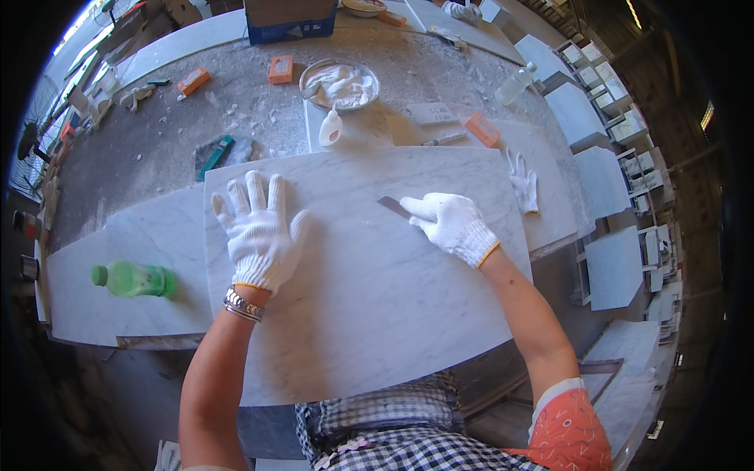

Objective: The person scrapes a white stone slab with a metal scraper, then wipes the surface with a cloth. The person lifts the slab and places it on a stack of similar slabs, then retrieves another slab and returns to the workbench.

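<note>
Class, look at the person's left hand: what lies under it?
Around the spread, gloved left hand, a pale, grey-veined slab can be seen. Whatever is directly beneath the hand is covered and cannot be told.

No lettering can be read with certainty. Dark characters stand on a flat white block (431,115), pale print on the blue box (292,31), and a small reddish mark on the white squeeze bottle (331,128).

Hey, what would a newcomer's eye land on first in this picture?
Probably the big pale marble-like slab filling the middle, with the gloved left grip spread on it and the right grip holding a dark flat blade near centre. Next, the green bottle lying at left, then the round bowl of white stuff beyond the slab.
</note>
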A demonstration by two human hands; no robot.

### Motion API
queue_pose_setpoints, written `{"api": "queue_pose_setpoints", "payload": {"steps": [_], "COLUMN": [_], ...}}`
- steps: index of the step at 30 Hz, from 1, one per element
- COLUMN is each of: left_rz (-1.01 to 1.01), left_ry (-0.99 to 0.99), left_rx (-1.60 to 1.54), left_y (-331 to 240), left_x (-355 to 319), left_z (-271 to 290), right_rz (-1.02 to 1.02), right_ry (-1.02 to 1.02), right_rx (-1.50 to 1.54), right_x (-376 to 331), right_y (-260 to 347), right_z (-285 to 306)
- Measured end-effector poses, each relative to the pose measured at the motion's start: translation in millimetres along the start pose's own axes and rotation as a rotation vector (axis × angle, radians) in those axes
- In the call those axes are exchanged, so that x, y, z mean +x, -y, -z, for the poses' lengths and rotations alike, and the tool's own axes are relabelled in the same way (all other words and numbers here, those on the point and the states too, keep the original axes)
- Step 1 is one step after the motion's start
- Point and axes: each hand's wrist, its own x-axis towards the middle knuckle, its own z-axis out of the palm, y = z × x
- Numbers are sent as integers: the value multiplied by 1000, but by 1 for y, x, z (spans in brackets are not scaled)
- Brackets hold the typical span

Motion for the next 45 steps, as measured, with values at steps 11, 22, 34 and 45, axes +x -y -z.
{"api": "queue_pose_setpoints", "payload": {"steps": [11,22,34,45], "left_rz": [8,21,-983,-26], "left_ry": [1,10,45,47], "left_rx": [-20,-49,-696,38], "left_y": [0,2,-121,30], "left_x": [0,0,-95,-58], "left_z": [-2,-2,21,12], "right_rz": [-54,-332,-275,13], "right_ry": [50,-228,-154,-122], "right_rx": [15,468,552,193], "right_x": [1,-65,-107,-83], "right_y": [14,-54,-20,16], "right_z": [11,2,-11,-10]}}
